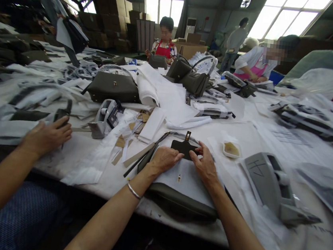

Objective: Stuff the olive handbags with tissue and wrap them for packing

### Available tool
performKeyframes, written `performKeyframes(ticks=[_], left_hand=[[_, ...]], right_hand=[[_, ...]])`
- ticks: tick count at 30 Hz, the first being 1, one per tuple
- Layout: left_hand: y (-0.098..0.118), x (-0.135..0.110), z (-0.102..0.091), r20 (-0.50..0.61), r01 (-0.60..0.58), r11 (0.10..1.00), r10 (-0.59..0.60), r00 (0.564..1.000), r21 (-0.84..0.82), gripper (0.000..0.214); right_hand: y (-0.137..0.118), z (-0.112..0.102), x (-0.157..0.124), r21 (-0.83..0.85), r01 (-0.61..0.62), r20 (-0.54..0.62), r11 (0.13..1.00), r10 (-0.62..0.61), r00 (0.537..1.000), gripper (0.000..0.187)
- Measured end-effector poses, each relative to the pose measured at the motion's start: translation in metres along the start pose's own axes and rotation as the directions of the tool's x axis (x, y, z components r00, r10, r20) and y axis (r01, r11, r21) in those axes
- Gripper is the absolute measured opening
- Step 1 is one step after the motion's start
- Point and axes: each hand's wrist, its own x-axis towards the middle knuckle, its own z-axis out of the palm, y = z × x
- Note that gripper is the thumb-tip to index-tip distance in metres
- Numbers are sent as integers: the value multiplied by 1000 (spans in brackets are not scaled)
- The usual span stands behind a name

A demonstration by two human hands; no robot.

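Note:
A dark olive handbag (181,205) lies in front of me at the table's near edge, with a thin white sheet (198,185) over its face. A small metal clasp (179,178) shows in the middle of that sheet. Above it is the bag's dark flap (180,146), raised, with a metal buckle plate (188,136) at its top. My left hand (165,159) is closed at the flap's left side, fingers curled inward. At the right edge, my right hand (205,165) pinches the flap between thumb and fingers. The handle, partly wrapped, curves behind the flap.
A co-worker's hand (46,135) rests on a wrapped bag at left. Tape dispensers (264,180) (104,118) stand on both sides. A small dish (231,149) sits right of the bag. Another olive handbag (113,87) and white paper (170,93) lie beyond. Several people work farther back.

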Motion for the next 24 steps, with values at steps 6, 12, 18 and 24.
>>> performKeyframes(ticks=[6,12,18,24], left_hand=[[1,-3,-9,-41,-78,996,77,996,-31,20],[-1,-8,-36,-19,-301,939,302,953,-166,16],[18,-40,-73,314,-286,943,328,891,-172,30],[48,-90,-57,146,-184,983,186,972,-29,26]], right_hand=[[-7,-6,-3,173,31,-52,984,-22,998,66],[-14,-12,-7,278,165,42,946,-184,982,35],[-19,-14,-14,393,179,92,902,-232,968,37],[-28,-16,-17,368,228,220,901,-323,920,40]])
